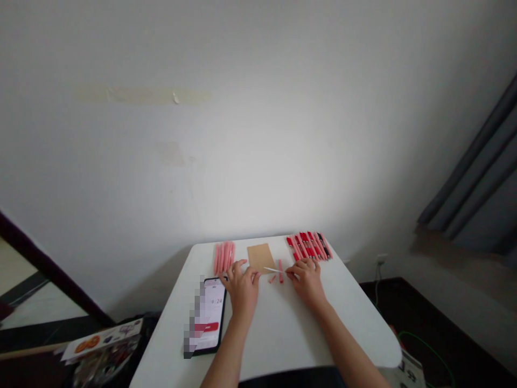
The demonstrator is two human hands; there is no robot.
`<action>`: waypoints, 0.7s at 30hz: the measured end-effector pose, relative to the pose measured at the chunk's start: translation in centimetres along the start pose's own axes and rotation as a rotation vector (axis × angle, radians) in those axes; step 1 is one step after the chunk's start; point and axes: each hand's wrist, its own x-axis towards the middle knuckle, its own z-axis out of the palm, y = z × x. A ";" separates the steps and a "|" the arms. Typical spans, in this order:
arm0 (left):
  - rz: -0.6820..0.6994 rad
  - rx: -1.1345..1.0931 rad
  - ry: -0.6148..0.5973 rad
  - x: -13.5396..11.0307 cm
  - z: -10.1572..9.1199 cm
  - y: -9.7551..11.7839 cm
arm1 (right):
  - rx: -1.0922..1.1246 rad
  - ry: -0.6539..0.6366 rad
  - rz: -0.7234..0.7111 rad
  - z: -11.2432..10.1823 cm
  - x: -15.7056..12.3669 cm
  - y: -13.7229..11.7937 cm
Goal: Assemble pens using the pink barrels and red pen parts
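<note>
My left hand (242, 285) rests on the white table (283, 328) with fingers curled, beside a row of pink pen barrels (224, 257). My right hand (307, 277) pinches a thin white refill (273, 269) that points left. Two small red pen parts (278, 278) lie on the table between my hands. A tan card (261, 257) lies just beyond them. A row of red and black assembled pens (309, 246) sits at the far right, just past my right hand.
A phone (209, 315) with a lit screen lies at the table's left, near my left forearm. A bare white wall stands behind the table. Grey curtains (480, 183) hang at the right. Printed packaging (100, 339) lies on the floor at the left.
</note>
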 end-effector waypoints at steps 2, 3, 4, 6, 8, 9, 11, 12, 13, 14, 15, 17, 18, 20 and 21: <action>-0.001 0.029 -0.007 -0.1 0.0 0.0 | -0.005 0.002 0.004 0.1 0.0 0.1; 0.001 0.047 -0.011 -0.2 0.1 -0.1 | -0.008 0.004 0.005 0.1 0.0 0.1; 0.002 0.064 -0.015 -0.3 0.1 -0.1 | -0.011 0.006 0.006 0.1 0.0 0.1; 0.004 0.091 -0.028 -0.4 0.1 -0.1 | -0.015 0.007 0.009 0.1 0.0 -0.1; 0.002 0.104 -0.041 -0.5 0.2 -0.1 | -0.016 0.004 0.013 0.0 0.0 -0.3; -0.002 0.107 -0.047 -0.6 0.2 -0.1 | -0.017 0.000 0.016 0.0 0.0 -0.4; -0.012 0.108 -0.064 -0.6 0.2 -0.2 | -0.019 -0.015 0.027 -0.1 0.0 -0.6; -0.019 0.108 -0.073 -0.6 0.2 -0.2 | -0.020 -0.025 0.035 -0.1 0.0 -0.7; -0.024 0.108 -0.082 -0.6 0.2 -0.2 | -0.020 -0.035 0.046 -0.2 0.0 -0.8; -0.027 0.108 -0.088 -0.6 0.2 -0.2 | -0.017 -0.043 0.058 -0.1 0.0 -0.9; -0.030 0.109 -0.092 -0.6 0.2 -0.3 | -0.011 -0.049 0.072 -0.1 0.0 -0.9; -0.035 0.113 -0.092 -0.6 0.2 -0.3 | 0.008 -0.058 0.095 0.0 0.0 -1.1; -0.035 0.114 -0.091 -0.6 0.2 -0.3 | 0.018 -0.061 0.105 0.1 0.0 -1.3; -0.033 0.114 -0.089 -0.6 0.3 -0.4 | 0.032 -0.073 0.111 0.3 0.0 -1.7; -0.031 0.112 -0.087 -0.6 0.4 -0.4 | 0.032 -0.078 0.111 0.4 0.0 -2.0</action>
